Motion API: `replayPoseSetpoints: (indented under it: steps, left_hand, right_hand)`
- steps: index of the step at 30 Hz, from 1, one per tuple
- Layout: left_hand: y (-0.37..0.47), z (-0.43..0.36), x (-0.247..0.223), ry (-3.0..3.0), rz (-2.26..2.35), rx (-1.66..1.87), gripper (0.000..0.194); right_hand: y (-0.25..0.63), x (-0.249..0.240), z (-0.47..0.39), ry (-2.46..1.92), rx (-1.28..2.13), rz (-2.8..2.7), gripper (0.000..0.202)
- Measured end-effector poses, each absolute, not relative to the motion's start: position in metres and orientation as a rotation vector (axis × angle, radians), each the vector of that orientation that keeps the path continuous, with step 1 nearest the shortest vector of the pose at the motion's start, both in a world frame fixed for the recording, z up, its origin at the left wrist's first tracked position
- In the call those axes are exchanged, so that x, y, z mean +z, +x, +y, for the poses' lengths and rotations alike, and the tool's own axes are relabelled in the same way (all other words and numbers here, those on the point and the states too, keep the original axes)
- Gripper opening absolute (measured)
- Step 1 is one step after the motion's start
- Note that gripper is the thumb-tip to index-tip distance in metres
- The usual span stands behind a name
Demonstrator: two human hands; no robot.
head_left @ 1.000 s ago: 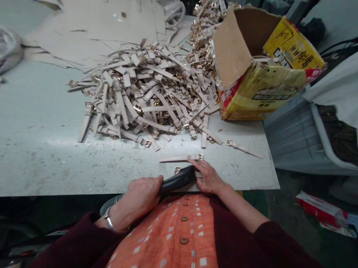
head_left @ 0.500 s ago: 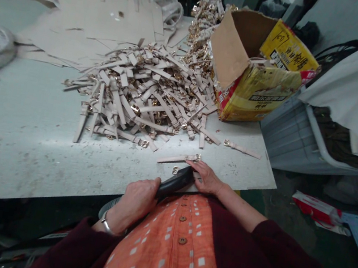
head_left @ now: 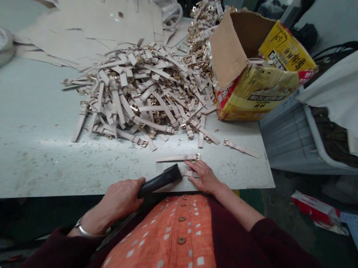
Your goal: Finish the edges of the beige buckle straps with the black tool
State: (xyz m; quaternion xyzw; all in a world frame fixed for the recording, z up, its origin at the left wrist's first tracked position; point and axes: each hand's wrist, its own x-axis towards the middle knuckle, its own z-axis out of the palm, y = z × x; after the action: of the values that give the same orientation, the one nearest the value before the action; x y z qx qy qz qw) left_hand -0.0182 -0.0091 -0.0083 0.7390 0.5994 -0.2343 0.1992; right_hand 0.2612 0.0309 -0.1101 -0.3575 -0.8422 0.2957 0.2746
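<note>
A black tool (head_left: 159, 183) with a long handle and a flared, flat-looking end is gripped in my left hand (head_left: 123, 195); its exact kind is unclear. The flared end is close to the tip of a short beige buckle strap (head_left: 189, 173) at the table's front edge. My right hand (head_left: 206, 177) has its fingers and thumb on that strap, covering part of it. Just beyond my right fingertips lies another beige strap (head_left: 175, 157) with a gold buckle. Further off is a large heap of similar straps (head_left: 145, 92).
An open yellow cardboard box (head_left: 256, 94) stands behind the heap, at right. One loose strap (head_left: 241, 148) lies near the right table edge. Flat beige panels with handles (head_left: 106, 13) cover the back left. A grey plastic bin (head_left: 284, 132) is beyond the table's right side.
My left hand has moved left and slightly back with the black tool, so its end no longer overlaps my right fingers. The right hand stays nearly in place.
</note>
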Motion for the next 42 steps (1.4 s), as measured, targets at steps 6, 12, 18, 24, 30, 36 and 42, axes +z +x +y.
replayPoseSetpoints:
  steps: [6, 12, 18, 24, 30, 36, 42]
  left_hand:
    - [0.002, -0.008, -0.021, 2.019, 1.694, -0.518, 0.031]
    - [-0.015, -0.016, -0.014, 1.934, 1.745, -0.490, 0.030]
    - [-0.022, -0.028, -0.010, 1.836, 1.790, -0.514, 0.032]
    - [-0.028, -0.033, -0.007, 1.794, 1.830, -0.485, 0.031]
    - [-0.030, -0.036, -0.002, 1.773, 1.847, -0.456, 0.031]
    - [-0.031, -0.040, -0.001, 1.765, 1.861, -0.456, 0.029]
    - [-0.041, -0.046, -0.003, 1.739, 1.887, -0.437, 0.033]
  right_hand:
    - [0.258, -0.107, 0.031, -0.964, 0.755, -2.245, 0.059]
    - [0.287, -0.090, 0.031, -1.098, 0.614, -2.095, 0.043]
    - [0.371, -0.085, 0.062, -1.483, 0.329, -1.915, 0.029]
    - [0.372, -0.083, 0.080, -1.785, 0.088, -1.876, 0.033]
    - [0.258, -0.074, 0.058, -1.350, 0.451, -2.272, 0.040]
    - [0.194, -0.064, 0.054, -1.538, 0.540, -2.552, 0.034]
    - [0.189, -0.062, 0.047, -1.640, 0.525, -2.624, 0.023]
